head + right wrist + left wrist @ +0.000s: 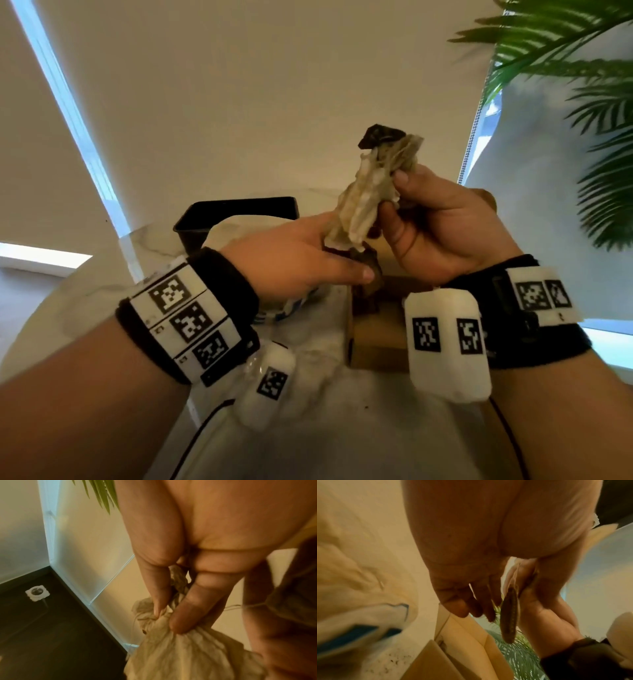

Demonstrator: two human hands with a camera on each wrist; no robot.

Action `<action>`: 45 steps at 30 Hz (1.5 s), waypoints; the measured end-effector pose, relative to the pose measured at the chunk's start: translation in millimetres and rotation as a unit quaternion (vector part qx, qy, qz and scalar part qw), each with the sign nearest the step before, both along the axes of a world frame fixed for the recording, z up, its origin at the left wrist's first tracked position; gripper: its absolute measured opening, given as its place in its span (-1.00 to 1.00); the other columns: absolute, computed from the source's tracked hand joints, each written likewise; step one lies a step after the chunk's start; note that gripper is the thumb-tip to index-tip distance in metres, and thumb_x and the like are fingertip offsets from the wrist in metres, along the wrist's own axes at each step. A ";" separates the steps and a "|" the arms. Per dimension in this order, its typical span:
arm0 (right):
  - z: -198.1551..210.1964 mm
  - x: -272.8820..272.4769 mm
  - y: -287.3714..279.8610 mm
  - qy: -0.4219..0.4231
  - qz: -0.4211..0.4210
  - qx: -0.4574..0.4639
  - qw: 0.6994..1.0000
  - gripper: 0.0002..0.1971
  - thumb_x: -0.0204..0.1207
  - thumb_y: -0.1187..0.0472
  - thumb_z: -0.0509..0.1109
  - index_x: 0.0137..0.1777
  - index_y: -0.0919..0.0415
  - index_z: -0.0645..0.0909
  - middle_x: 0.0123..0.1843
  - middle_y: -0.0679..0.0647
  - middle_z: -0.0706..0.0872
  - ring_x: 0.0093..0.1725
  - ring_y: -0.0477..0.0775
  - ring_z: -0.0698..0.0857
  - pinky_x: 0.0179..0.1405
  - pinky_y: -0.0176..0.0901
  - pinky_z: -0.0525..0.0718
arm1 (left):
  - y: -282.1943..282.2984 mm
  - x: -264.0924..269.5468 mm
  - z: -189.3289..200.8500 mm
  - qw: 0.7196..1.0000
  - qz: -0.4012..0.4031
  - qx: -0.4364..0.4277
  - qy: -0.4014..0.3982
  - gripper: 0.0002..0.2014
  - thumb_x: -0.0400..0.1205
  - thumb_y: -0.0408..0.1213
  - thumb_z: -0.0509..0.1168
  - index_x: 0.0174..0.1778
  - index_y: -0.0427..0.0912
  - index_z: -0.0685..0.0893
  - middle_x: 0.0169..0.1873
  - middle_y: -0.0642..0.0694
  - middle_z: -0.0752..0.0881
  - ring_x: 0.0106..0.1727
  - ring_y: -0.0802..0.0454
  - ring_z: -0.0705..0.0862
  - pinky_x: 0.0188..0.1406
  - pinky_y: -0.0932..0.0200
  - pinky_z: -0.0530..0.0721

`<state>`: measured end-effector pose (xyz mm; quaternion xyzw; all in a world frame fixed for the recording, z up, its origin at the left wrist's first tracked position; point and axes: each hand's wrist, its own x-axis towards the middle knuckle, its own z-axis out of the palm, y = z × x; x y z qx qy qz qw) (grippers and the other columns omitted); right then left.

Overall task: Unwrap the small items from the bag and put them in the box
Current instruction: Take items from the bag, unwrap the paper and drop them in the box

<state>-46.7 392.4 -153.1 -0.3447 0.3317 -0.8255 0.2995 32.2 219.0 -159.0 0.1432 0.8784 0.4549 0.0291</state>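
Note:
A dark brown item point(371, 274) is half wrapped in crumpled beige paper point(363, 205), and a dark tip point(378, 135) pokes out at the top. My left hand point(342, 263) grips the item's lower end, thumb on the dark part. In the left wrist view the item point(509, 615) hangs between thumb and fingers of the left hand point(505, 601). My right hand point(394, 195) pinches the paper near its top; the right wrist view shows thumb and forefinger of the right hand point(168, 615) clamped on the paper point(180, 655). An open cardboard box point(376, 339) sits directly below.
A white bag with blue print point(291, 305) lies on the marble table point(308, 411) under my left hand. A black bin point(236, 212) stands behind it. A green plant point(582, 85) fills the right side. Cables run near the front edge.

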 end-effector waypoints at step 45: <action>-34.5 11.6 -32.9 0.155 -0.317 0.412 0.840 -0.55 0.19 0.18 0.74 0.04 0.21 0.66 -0.14 0.15 0.84 -0.13 0.25 0.81 -0.07 0.20 0.79 | -12.4 -22.0 -39.7 0.862 0.118 0.431 -0.240 -0.66 0.79 -0.14 0.24 0.41 -0.21 0.67 -0.12 -0.17 0.80 -0.22 -0.08 0.83 -0.14 0.00 0.81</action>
